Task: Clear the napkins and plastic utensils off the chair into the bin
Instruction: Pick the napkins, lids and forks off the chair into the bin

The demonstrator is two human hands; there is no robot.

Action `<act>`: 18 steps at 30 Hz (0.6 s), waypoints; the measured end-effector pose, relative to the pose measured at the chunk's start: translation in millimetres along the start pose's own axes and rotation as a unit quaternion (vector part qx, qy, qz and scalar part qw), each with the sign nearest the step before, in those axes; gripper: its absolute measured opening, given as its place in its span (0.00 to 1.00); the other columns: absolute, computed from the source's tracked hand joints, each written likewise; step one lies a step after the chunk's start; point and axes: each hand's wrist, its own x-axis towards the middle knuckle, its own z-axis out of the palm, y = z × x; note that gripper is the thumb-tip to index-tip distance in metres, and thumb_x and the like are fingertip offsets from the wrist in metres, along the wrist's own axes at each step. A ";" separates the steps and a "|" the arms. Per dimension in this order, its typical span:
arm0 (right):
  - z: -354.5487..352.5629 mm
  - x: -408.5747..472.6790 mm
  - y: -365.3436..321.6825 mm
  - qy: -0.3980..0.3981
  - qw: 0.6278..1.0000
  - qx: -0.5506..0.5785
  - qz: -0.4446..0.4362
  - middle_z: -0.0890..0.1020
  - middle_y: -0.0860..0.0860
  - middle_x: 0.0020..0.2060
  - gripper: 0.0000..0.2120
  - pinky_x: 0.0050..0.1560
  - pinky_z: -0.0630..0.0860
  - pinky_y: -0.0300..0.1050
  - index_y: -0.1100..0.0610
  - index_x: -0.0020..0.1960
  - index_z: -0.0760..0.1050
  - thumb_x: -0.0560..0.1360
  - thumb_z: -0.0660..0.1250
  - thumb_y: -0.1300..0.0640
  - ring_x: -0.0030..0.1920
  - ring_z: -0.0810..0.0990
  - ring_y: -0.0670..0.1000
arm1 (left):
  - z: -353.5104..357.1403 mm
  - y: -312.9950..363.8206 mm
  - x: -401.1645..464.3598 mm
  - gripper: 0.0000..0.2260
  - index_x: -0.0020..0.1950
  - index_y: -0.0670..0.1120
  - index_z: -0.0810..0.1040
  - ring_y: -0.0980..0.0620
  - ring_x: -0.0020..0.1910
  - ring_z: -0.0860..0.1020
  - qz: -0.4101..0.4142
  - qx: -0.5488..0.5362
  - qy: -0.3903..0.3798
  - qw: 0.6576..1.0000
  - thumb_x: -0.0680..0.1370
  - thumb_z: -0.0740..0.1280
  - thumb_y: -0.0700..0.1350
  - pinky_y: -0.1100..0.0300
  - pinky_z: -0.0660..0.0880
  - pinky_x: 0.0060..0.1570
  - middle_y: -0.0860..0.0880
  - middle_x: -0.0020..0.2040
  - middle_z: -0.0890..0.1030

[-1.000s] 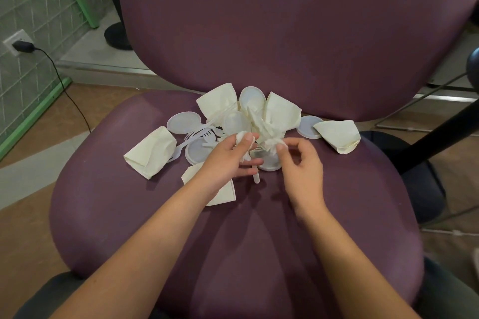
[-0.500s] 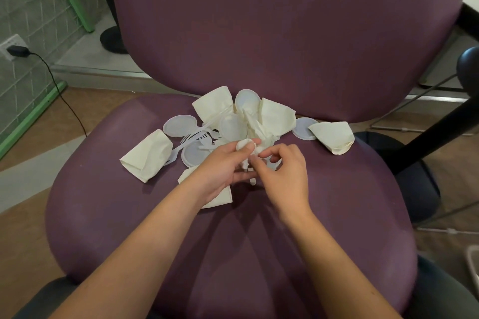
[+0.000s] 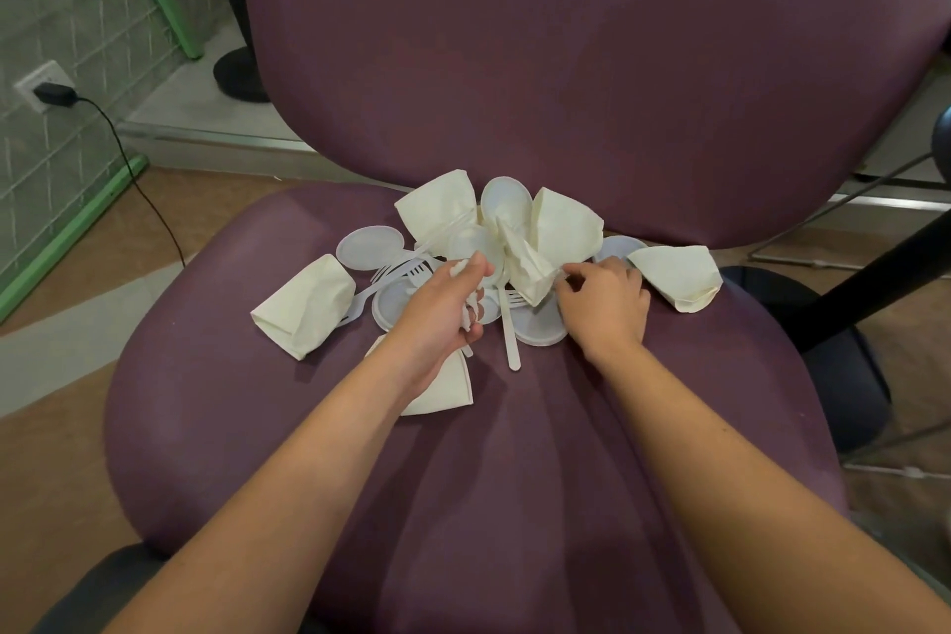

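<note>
A pile of cream napkins, white plastic forks and round plastic lids lies at the back of the purple chair seat. My left hand is closed around a few white plastic utensils in the middle of the pile. My right hand pinches the lower corner of a folded napkin. A white fork lies between the hands. Loose napkins rest at the left, at the right and under my left wrist. No bin shows in view.
The chair's purple backrest rises right behind the pile. A black cable runs from a wall socket at the left down to the floor. A dark armrest and a black chair base stand at the right.
My right hand has moved right from beside my left hand to the folded napkin's corner. My left hand has closed tighter on the utensils. A fork now lies bare between them.
</note>
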 end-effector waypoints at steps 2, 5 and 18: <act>2.0 5.0 -1.6 -0.007 1.000 -0.017 -0.008 0.75 0.54 0.61 0.15 0.61 0.65 0.52 0.47 0.63 0.78 0.78 0.63 0.46 0.63 0.69 0.58 | -0.1 0.4 -0.2 0.09 0.51 0.48 0.77 0.57 0.30 0.67 0.001 -0.002 0.002 1.000 0.81 0.63 0.53 0.64 0.67 0.36 0.52 0.36 0.69; 6.3 7.0 0.7 -0.004 1.000 -0.023 -0.017 0.76 0.53 0.58 0.13 0.58 0.66 0.52 0.47 0.58 0.80 0.77 0.64 0.45 0.61 0.70 0.57 | -2.2 -0.1 1.6 0.10 0.52 0.49 0.78 0.58 0.29 0.67 0.002 0.002 0.006 1.000 0.80 0.64 0.53 0.64 0.69 0.36 0.52 0.37 0.69; -41.2 -80.0 -26.4 0.006 0.869 0.494 0.033 0.82 0.46 0.38 0.04 0.42 0.74 0.34 0.58 0.44 0.79 0.77 0.69 0.58 0.39 0.78 0.43 | 2.4 -5.1 -1.7 0.18 0.61 0.47 0.77 0.54 0.43 0.77 -0.028 0.019 -0.098 0.995 0.80 0.61 0.59 0.58 0.78 0.50 0.48 0.47 0.77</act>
